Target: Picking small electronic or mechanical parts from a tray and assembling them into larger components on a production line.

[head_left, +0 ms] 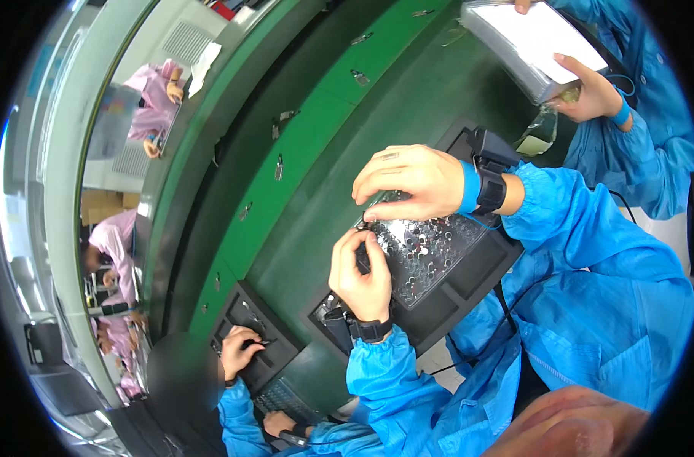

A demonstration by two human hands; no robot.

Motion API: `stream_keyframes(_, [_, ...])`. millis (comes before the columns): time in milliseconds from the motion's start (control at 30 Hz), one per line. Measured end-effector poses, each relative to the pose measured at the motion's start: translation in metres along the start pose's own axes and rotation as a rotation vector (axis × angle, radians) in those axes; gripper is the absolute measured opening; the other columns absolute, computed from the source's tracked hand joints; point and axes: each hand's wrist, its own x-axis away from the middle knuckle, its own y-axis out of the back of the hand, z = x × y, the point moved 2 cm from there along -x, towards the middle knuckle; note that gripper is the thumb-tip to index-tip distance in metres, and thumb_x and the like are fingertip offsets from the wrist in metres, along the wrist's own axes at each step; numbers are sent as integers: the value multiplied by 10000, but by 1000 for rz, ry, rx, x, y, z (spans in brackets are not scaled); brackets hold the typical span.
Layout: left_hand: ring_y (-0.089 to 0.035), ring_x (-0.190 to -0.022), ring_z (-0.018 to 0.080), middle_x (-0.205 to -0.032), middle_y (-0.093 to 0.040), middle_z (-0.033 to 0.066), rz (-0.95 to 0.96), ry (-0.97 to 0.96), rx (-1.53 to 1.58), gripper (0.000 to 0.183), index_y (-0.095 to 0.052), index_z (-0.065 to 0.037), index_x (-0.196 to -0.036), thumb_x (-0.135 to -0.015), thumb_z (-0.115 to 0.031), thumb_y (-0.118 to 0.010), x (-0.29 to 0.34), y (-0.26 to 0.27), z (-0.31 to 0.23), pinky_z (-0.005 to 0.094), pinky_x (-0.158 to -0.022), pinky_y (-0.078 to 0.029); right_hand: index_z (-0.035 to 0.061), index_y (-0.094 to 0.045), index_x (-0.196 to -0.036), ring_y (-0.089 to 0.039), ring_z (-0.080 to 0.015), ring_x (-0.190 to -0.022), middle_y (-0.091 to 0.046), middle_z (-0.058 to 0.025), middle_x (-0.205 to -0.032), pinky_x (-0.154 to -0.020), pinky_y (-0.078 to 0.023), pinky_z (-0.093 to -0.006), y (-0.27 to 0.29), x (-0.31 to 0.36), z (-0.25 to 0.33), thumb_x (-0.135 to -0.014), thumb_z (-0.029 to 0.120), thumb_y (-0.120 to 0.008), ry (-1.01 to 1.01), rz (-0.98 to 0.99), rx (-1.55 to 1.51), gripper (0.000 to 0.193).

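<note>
My right hand [415, 181] reaches over a clear plastic tray [469, 255] of small round shiny parts, its thumb and fingertips drawn together. Just below it, my left hand [362, 278] is closed in a pinch, its fingertips almost meeting those of the right. A small dark piece [363, 225] shows between the two hands, too small and covered to name. The clear tray sits in a black tray [457, 305] with compartments along its near side. Both my wrists carry black strapped devices, and a blue band circles the right one.
At the upper right a co-worker's hand [590, 91] steadies a stack of clear trays [526, 46] topped with white. Another person's hand [239, 350] works over a black tray [282, 354] at lower left. Small metal pieces [279, 167] lie spaced along the green strip [309, 133].
</note>
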Motion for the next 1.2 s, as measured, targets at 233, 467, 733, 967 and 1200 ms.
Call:
stream_keyframes(233, [-713, -1052, 339, -1047, -724, 175, 172, -54, -11, 75, -694, 9, -950, -887, -11, -730, 4, -21, 0, 413, -912, -552, 17, -693, -974, -693, -302, -866, -713, -113, -959, -751, -563, -392, 54, 24, 44, -904, 108, -761, -71, 29, -131, 134])
stream_keyframes(467, [-722, -1055, 321, -1042, -743, 174, 182, -75, -19, 49, -708, -3, -932, -892, -29, -717, 6, -18, 7, 403, -927, -545, -8, -660, -1015, -595, -90, -681, -656, -35, -830, -562, -479, -249, 86, 118, 41, -1022, 131, -630, -865, -418, -694, 142])
stream_keyframes(733, [-719, -1049, 320, -1091, -744, 179, 221, -36, -16, 62, -710, 2, -951, -900, -33, -708, 7, -26, 4, 403, -938, -542, 167, -450, -901, -333, -35, -525, -319, 78, -683, -418, -278, -215, 96, 149, 48, -1051, 433, -584, -1185, -825, -899, 333])
stream_keyframes(967, [-719, -1040, 319, -1072, -743, 186, 173, -47, -28, 64, -699, 16, -959, -908, -21, -697, 3, -20, 4, 398, -932, -540, 131, -499, -1150, -336, -24, -526, -403, 67, -781, -424, -256, -210, 105, 156, 37, -1001, 481, -646, -1314, -1074, -591, 408])
stream_keyframes(1200, [-719, -1033, 316, -1057, -743, 183, 165, -42, -45, 52, -692, 20, -949, -909, -13, -691, 12, -18, 10, 397, -917, -540, 63, -596, -869, -298, -24, -438, -371, 78, -559, -409, -180, -235, 102, 160, 23, -1052, 354, -599, -1089, -821, -535, 344])
